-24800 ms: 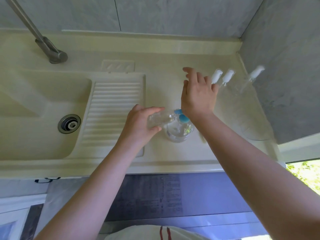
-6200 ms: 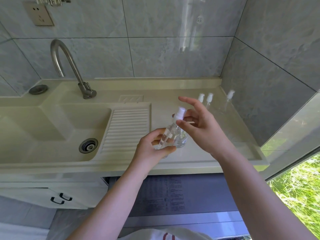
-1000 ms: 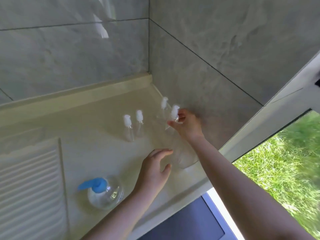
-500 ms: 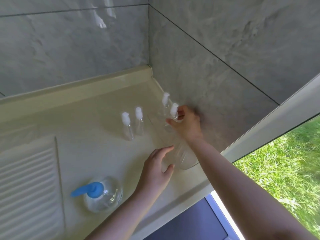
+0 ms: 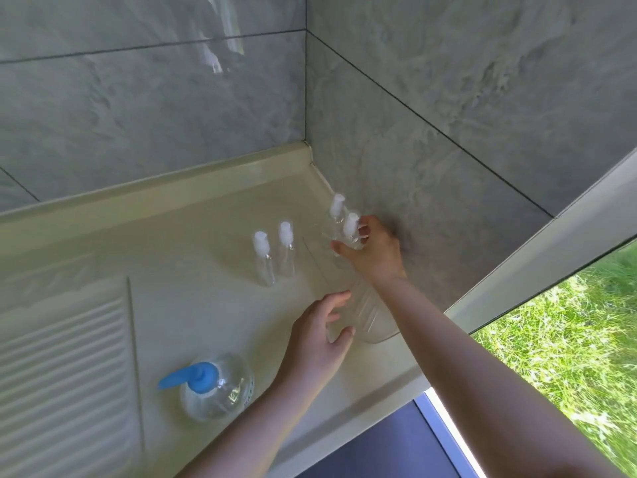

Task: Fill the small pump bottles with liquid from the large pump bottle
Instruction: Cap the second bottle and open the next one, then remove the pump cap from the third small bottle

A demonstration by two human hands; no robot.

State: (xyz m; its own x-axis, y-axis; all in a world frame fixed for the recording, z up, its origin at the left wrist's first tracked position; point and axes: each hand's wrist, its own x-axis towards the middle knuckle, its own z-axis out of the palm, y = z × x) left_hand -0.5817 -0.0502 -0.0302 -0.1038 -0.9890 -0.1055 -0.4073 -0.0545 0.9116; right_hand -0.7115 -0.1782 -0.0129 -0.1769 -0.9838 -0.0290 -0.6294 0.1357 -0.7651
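right hand (image 5: 374, 251) pinches a small pump bottle (image 5: 351, 232) by the wall; left hand (image 5: 319, 339) hovers relaxed, beside the large pump bottle (image 5: 217, 388).

Home washroom corner: cream sink counter (image 5: 193, 215) with ribbed drainboard (image 5: 65, 357), grey wall tiles (image 5: 151, 105), grassy window (image 5: 568, 339).

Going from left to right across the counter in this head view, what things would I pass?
Ribbed draining board → large clear pump bottle with blue pump → pair of small clear bottles with white caps → left hand → right hand holding another small bottle.
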